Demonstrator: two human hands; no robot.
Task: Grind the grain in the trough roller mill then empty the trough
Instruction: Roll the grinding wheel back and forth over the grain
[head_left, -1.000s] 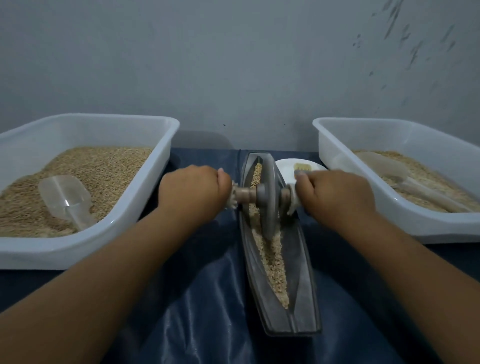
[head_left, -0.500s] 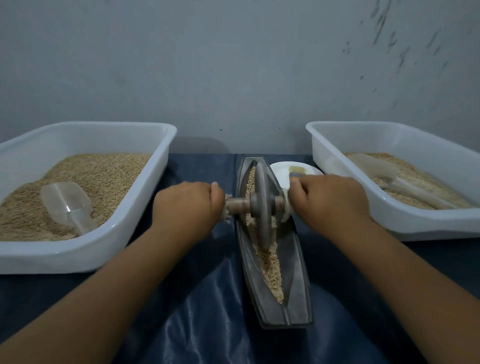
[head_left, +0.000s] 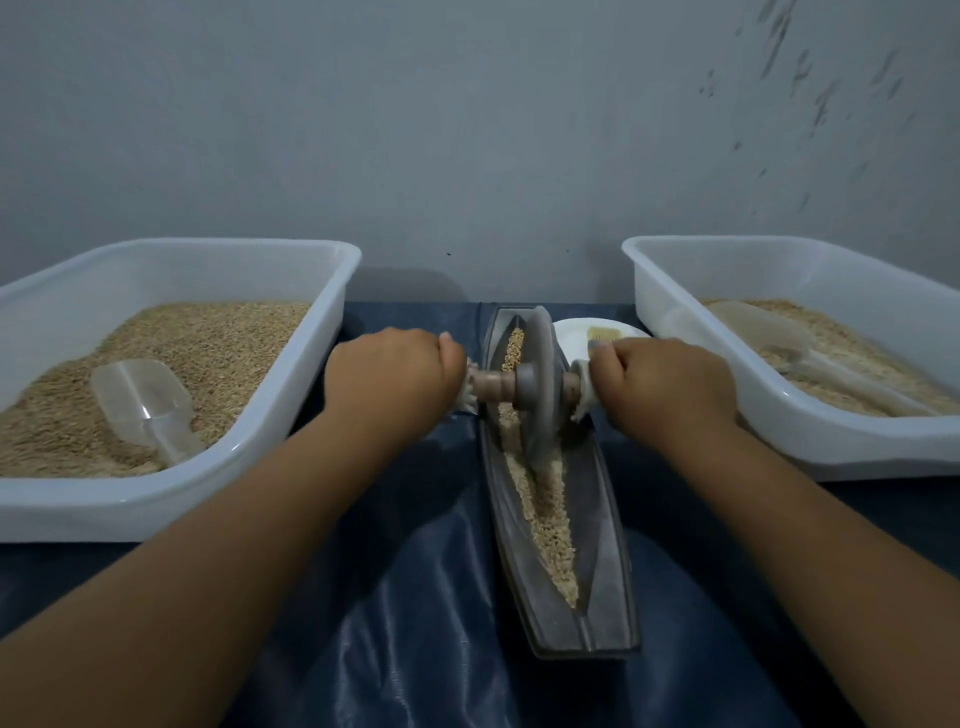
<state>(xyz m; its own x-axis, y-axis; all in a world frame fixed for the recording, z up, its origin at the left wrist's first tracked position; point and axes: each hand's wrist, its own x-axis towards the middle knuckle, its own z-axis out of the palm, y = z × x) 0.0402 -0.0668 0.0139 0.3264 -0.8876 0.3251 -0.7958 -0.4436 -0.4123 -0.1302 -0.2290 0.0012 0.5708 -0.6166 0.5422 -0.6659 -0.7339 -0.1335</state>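
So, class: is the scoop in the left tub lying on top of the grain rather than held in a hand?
Yes: the scoop lies on the grain in the left tub, while both hands grip the roller's axle.

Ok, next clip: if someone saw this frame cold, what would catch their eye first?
Probably the dark trough in the middle of the blue cloth, with a strip of grain along its groove and the roller wheel standing in it. The left hand and right hand each grip an end of its axle. After that, the two white tubs of grain, left tub and right tub, each with a scoop lying inside.
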